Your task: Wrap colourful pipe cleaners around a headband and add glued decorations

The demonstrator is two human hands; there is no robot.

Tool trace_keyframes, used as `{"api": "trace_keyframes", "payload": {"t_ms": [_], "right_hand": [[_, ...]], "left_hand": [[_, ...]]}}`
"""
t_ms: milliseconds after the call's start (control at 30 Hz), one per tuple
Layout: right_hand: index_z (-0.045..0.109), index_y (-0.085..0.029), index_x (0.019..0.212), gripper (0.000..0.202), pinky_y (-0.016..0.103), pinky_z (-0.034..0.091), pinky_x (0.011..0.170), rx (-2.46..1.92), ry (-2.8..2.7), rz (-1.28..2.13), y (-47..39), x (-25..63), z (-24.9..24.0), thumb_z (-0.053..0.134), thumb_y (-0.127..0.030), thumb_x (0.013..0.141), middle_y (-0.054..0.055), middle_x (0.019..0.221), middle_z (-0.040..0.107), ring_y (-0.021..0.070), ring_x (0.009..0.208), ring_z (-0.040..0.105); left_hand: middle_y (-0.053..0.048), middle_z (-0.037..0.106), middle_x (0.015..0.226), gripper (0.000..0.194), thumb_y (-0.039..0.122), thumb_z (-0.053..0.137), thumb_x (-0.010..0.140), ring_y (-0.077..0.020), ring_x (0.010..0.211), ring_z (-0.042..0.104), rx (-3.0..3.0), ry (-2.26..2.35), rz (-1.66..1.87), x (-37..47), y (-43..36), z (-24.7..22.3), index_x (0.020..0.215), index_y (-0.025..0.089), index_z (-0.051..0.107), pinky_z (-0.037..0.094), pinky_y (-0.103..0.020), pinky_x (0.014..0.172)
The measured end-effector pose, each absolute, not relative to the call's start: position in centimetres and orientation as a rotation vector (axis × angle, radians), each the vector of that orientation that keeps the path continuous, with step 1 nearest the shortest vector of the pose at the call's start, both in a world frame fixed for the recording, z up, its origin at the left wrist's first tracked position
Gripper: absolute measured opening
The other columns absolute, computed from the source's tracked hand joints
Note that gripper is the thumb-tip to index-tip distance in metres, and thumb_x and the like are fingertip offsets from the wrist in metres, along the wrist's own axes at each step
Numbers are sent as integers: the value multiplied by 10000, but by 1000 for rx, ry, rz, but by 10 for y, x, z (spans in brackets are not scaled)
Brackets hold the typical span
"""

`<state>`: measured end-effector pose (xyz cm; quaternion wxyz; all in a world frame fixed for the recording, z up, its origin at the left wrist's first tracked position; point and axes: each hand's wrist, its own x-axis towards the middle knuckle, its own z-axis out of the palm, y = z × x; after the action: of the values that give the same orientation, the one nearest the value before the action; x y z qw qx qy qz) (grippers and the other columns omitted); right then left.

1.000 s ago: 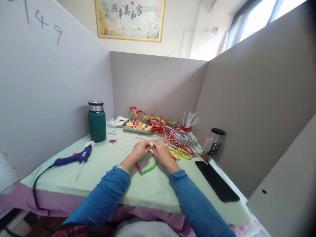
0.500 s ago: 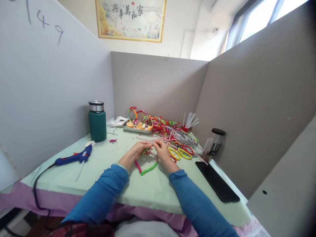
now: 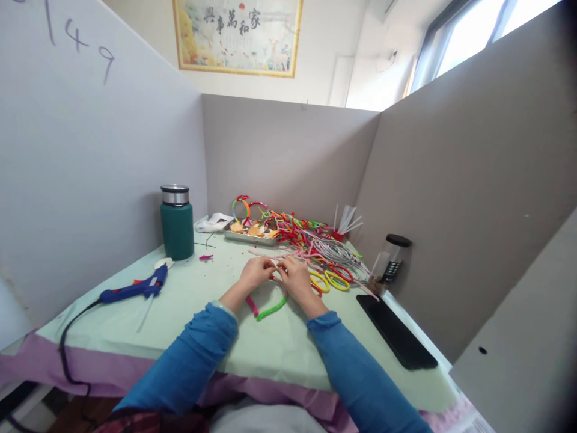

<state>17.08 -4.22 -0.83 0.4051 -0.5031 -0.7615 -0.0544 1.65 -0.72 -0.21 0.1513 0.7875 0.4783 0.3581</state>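
Re the step in hand: prob a bit of fuzzy stem was being worked onto the far part of the fuzzy-stem loop [image 3: 271, 309], judging by the fingertips. The loop was laid on the tabletop [image 3: 279, 355], on the near side of the metal tray [image 3: 247, 239] & a touch to its right. IMO it was best done w/ one hand used as the clamp & the other for turning: small snug turns, each butted against the last so no gaps got left. Any wire end should've been tucked inward, b/c bare tips can scratch. If pulled too hard, the curve would prob've been bent.

As for hands: the left hand [image 3: 258, 273] was set in a pinch, thumb against fingers, in front of the tray. The right hand [image 3: 295, 279] was pinched too, fingers curled, a bit further right of the tray, w/ its tips right by the left's. Both were grasping the loop's far part AFAICT, not released, not balled up. The exact strand was hidden by fingers, so which bit was held by which couldn't be told. The glue gun [image 3: 135, 291] was left unheld, left of the tray & nearer the wearer.
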Motion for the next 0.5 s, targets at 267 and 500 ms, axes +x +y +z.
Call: {"api": "trace_keyframes", "payload": {"t_ms": [267, 500], "right_hand": [[615, -185, 832, 132, 300, 334, 710, -1425, -2056, -351, -45, 165, -11, 490, -217, 860, 76, 881, 620, 189, 787, 536], [584, -178, 765, 112, 266, 353, 654, -1324, -1828, -40, -38, 164, -15, 484, -185, 814, 43, 787, 611, 164, 734, 539]], "left_hand": [[-43, 692, 722, 189, 211, 518, 748, -139, 655, 573, 2391, 1466, 959, 16, -17, 3, 750, 175, 703, 349, -230, 599], [-13, 647, 610, 135, 189, 525, 725, -109, 541, 535, 2060, 1306, 1060, 18, -6, -1, 695, 144, 649, 379, -209, 537]]}}
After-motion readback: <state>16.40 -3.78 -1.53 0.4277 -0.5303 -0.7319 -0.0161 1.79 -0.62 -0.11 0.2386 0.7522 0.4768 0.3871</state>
